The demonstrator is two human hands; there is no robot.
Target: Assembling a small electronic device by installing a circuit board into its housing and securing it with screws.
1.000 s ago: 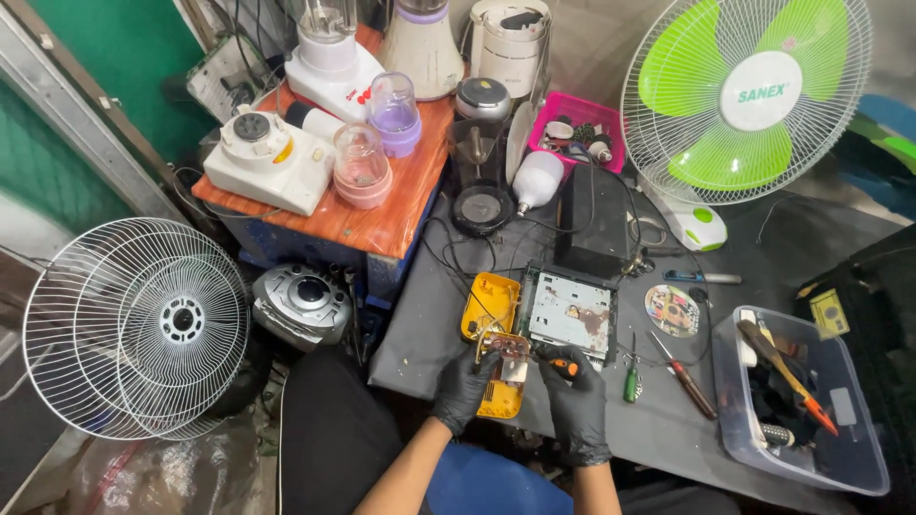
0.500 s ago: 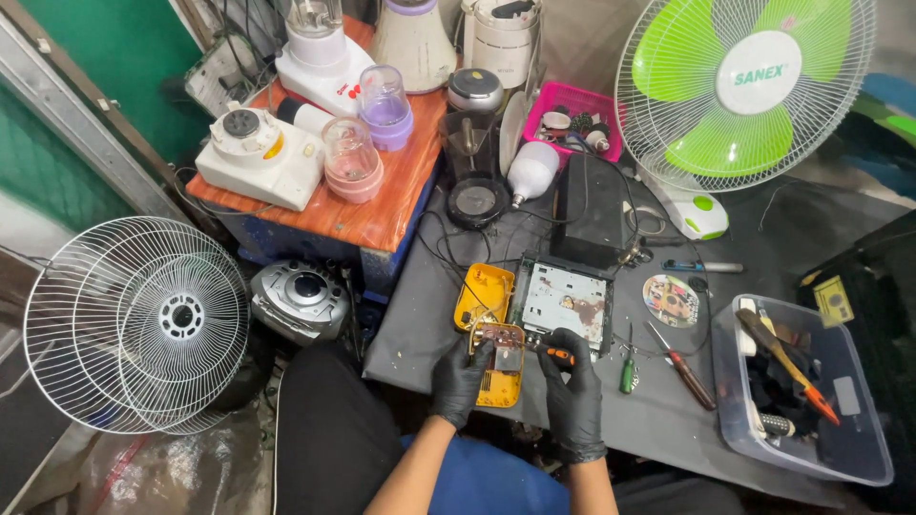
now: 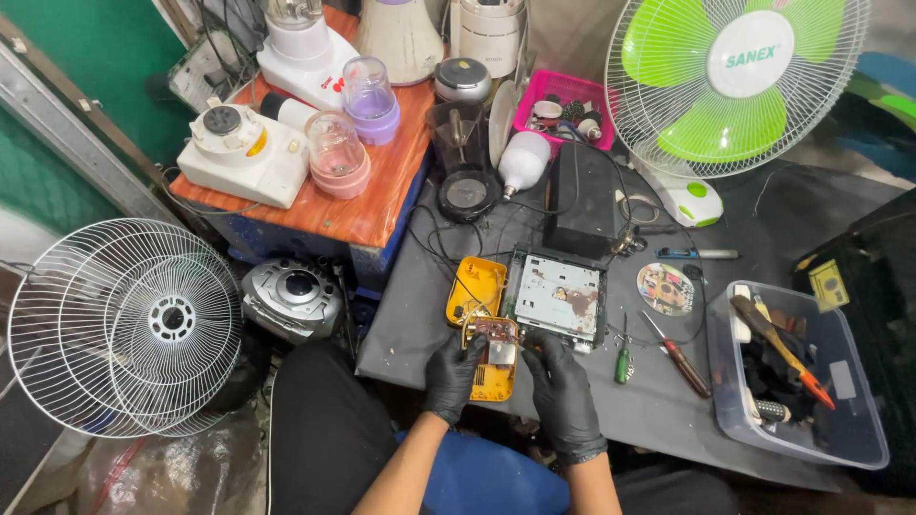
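Now, hands: both gloved; left hand (image 3: 450, 374) grips the yellow case (image 3: 494, 367), right hand (image 3: 558, 381) closes on its circuit board (image 3: 496, 336), steadying it.
Place: case at tabletop (image 3: 410, 315) edge, beside open player (image 3: 556, 298).
Nearby: screwdrivers (image 3: 668, 355), bin (image 3: 811, 381).
Change: hands stay put; view tilted slightly.

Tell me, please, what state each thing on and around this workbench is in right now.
Yellow device casing: opened, halves apart.
Circuit board: exposed, touched by left hand and right hand.
Disc player: cover off, insides showing.
Green fan: grille on; spinning or not, cannot tell.
White fan grilles: detached, leaning by the bench.
Plastic tool bin: lidless, holding tools.
Disc: lying loose.
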